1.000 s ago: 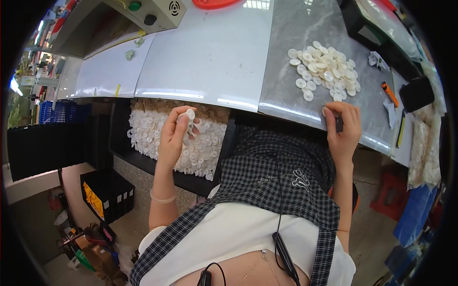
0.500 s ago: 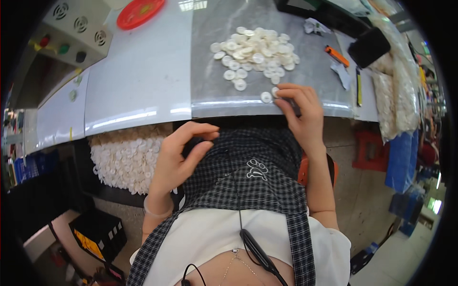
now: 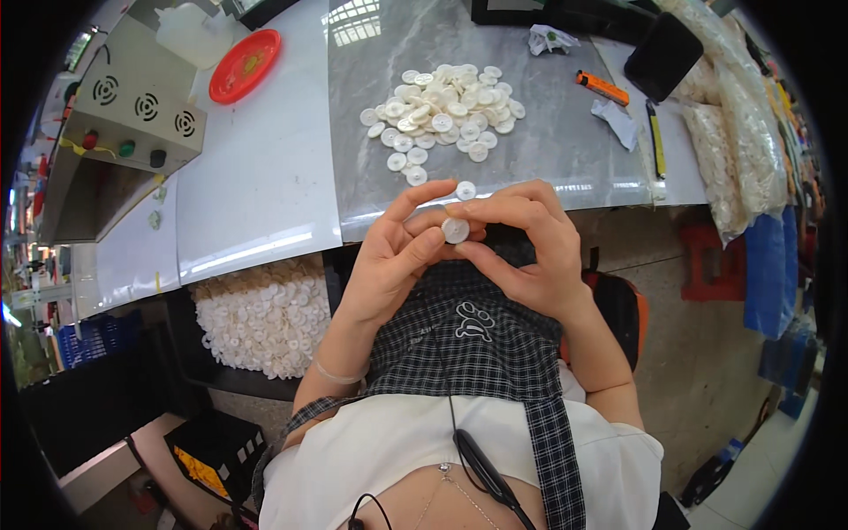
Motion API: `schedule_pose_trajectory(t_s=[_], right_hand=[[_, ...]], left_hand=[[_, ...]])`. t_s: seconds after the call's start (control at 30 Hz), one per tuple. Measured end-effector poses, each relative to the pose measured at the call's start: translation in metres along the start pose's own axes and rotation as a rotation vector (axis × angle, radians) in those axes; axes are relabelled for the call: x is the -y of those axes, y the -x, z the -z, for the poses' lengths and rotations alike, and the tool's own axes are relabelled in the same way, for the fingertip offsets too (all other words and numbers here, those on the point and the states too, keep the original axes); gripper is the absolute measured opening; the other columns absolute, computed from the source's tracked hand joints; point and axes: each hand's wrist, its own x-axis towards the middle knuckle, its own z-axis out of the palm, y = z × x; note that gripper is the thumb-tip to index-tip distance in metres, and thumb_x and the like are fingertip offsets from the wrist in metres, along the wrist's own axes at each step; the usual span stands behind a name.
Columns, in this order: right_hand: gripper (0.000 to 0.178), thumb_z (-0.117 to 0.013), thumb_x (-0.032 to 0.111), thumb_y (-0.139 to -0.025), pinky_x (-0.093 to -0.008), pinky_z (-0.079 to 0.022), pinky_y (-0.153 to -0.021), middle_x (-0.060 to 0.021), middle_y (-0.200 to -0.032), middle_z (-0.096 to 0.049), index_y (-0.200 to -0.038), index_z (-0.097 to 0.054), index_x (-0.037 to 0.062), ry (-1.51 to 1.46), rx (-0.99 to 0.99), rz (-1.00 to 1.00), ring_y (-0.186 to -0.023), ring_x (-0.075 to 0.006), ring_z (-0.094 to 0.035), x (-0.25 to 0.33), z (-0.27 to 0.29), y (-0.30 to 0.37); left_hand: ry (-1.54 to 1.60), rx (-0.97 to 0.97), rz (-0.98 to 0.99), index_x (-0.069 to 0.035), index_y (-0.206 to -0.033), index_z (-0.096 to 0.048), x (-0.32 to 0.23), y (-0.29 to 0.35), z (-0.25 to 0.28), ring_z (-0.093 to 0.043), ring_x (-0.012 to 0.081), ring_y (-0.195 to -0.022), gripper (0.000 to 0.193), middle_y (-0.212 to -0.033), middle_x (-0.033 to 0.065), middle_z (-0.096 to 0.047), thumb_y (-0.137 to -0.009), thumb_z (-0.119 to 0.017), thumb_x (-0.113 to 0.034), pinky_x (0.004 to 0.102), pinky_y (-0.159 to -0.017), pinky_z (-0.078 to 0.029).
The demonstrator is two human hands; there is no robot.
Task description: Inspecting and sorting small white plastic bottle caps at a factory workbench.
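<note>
Single head-worn fisheye, looking steeply down, close over hands, lap, table (image 3: 265, 177) edge

A grey table (image 3: 565, 159) bears a white disc pile (image 3: 446, 106) and an orange marker (image 3: 602, 87).

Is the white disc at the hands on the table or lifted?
Lifted: white disc pinched between left hand and right hand, off the table.

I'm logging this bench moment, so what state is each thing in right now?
White disc: pinched between both hands.
Second white disc: at the fingertips, above the first.
Left hand: closed on the disc.
Right hand: closed on the disc.
Disc pile: loose heap on the grey table.
Bin of discs: nearly full.
Red dish: upright.
</note>
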Motion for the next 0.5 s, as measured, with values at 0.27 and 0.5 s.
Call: schedule_pose_trajectory(t_s=[0.27,0.5], right_hand=[[0.029,-0.074,0.005,-0.076,-0.0364,-0.046,-0.087,-0.0049,-0.110,-0.069,-0.104,-0.066,0.0070,0.141,0.046,-0.126,-0.097,-0.0232,-0.061,-0.018,-0.005,0.004],[0.025,-0.074,-0.001,-0.073,-0.0330,-0.049,-0.075,-0.0048,-0.099,-0.069,-0.096,-0.067,0.0063,0.171,0.087,-0.031,-0.086,-0.0239,-0.062,-0.033,-0.015,0.021]], left_hand=[[0.163,-0.019,0.002,0.000,-0.143,-0.034,0.004,0.013,0.013,-0.063,0.0240,-0.108,0.050,-0.120,0.0194,-0.061,-0.101,-0.052,-0.018,0.0379,-0.094,-0.054],[0.187,-0.017,-0.001,-0.001,-0.143,-0.036,0.002,0.014,0.014,-0.062,0.0216,-0.106,0.048,-0.122,0.0193,-0.060,-0.101,-0.052,-0.018,0.0366,-0.092,-0.055]])
